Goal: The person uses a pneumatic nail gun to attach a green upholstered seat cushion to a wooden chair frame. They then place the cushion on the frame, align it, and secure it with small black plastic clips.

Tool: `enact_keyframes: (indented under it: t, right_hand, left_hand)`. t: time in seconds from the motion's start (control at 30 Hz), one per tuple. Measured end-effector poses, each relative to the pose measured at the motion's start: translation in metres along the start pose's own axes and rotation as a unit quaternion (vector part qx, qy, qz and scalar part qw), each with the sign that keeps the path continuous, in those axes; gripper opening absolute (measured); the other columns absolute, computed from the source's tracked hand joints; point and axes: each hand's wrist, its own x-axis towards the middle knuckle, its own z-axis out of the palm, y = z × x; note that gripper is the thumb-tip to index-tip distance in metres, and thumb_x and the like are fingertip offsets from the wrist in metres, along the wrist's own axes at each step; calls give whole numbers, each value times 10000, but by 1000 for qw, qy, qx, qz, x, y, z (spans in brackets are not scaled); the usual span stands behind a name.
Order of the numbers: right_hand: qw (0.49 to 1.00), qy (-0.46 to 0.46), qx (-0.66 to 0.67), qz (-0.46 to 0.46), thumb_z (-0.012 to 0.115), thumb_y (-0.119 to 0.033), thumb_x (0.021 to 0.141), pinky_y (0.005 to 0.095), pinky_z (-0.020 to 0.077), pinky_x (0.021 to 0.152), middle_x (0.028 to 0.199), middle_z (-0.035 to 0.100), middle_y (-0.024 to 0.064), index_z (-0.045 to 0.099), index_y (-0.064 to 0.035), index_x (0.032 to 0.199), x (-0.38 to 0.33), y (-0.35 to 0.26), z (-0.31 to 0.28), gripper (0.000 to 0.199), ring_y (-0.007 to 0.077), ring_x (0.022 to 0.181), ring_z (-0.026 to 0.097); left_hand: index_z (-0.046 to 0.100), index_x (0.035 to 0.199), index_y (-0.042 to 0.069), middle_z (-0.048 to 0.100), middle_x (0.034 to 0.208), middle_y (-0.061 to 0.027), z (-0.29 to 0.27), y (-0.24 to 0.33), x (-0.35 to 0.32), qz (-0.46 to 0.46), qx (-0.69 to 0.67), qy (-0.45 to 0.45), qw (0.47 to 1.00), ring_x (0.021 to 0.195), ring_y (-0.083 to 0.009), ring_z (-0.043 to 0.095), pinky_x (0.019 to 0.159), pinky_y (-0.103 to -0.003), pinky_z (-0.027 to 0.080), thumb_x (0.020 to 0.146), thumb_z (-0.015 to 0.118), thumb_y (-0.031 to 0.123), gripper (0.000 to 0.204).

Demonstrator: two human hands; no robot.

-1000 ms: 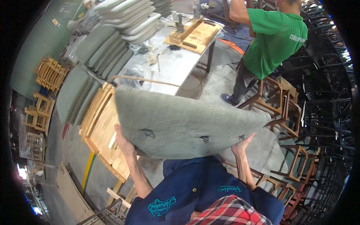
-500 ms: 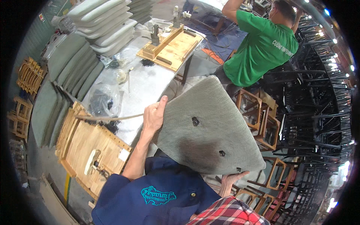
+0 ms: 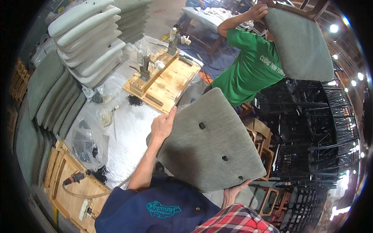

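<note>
I hold a grey-green upholstered seat cushion (image 3: 211, 141) up in front of me, tilted, with several dark bolt holes showing on its face. My left hand (image 3: 163, 123) grips its upper left edge. My right hand (image 3: 234, 191) holds its lower right corner from underneath. The cushion hangs above the right side of the plastic-covered workbench (image 3: 130, 130).
A person in a green shirt (image 3: 248, 70) stands beyond the bench, lifting another grey cushion (image 3: 299, 40) overhead. A wooden jig (image 3: 165, 77) lies on the bench. Stacked cushions (image 3: 91, 39) stand at left, dark chair frames (image 3: 311, 128) at right, a wooden frame (image 3: 70, 182) at lower left.
I have swung the cushion further right and upright. The person in green has raised a cushion overhead. My view has shifted right along the bench.
</note>
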Motion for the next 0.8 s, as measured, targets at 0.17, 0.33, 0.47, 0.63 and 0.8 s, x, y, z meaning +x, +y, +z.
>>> enact_keyframes:
  t: [0.17,0.33,0.47,0.63,0.8]
  right_hand:
    - [1000,-4,5,11,636,-830,785,554,307,1192,1601,318,134,270,-129,1594,49,12,45,1132,367,1457,312]
    - [997,-4,30,67,631,-771,840,544,334,1179,1585,359,122,308,-116,1576,114,28,73,1037,347,1445,347]
    - [986,-96,40,133,627,-631,930,531,344,1173,1553,426,115,363,-85,1547,181,51,104,866,332,1422,399]
    - [919,-238,16,315,637,-456,982,537,331,1165,1516,473,126,435,-52,1500,242,72,142,687,325,1387,444]
    - [864,-255,-118,418,669,-398,985,543,345,1178,1486,471,134,403,6,1489,268,121,238,698,328,1396,437]
  left_hand:
    - [706,702,-11,697,759,-267,32,22,71,-19,37,-65,997,810,-428,691,747,-491,509,948,370,780,893]
    - [755,874,-72,709,925,-336,92,51,162,5,61,-77,995,999,-461,692,882,-500,513,926,377,791,944]
    - [757,939,-38,717,940,-312,117,90,259,21,106,-77,991,993,-447,702,873,-513,506,890,381,833,950]
    - [754,1000,-18,731,945,-273,177,121,347,119,160,-16,980,962,-441,706,850,-496,521,882,440,817,900]
    - [706,1221,56,722,1119,-238,216,86,322,129,170,-33,976,1124,-408,661,1008,-569,436,887,590,685,722]
